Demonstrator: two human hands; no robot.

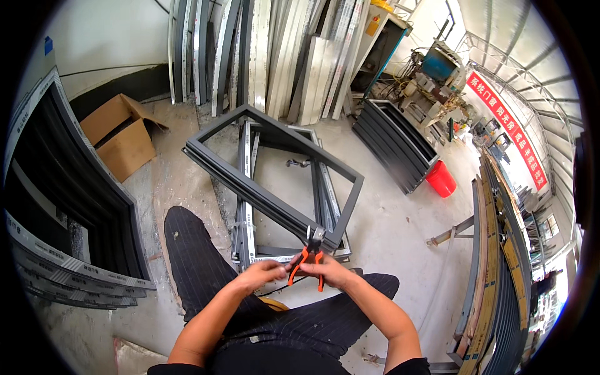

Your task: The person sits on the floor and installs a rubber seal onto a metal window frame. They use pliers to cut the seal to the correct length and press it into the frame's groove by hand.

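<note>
In front of my lap, my right hand [330, 271] is closed round a pair of pliers [307, 258] with orange and black handles. Their metal jaws point up, over the near corner of a dark grey window frame [275, 181]. My left hand [264, 274] is beside the left handle, fingers pinched together; whatever they hold is too small to make out. The grey frame lies tilted across a stack of other frames with white protective film [248, 234]. A small metal fitting [298, 163] shows through the frame's opening.
Large dark frames [81, 265] lean at the left, near an open cardboard box [125, 139]. Long profiles [294, 59] stand against the back wall. Stacked dark frames [397, 145], a red bucket [441, 179] and a rack of long profiles [494, 262] are on the right.
</note>
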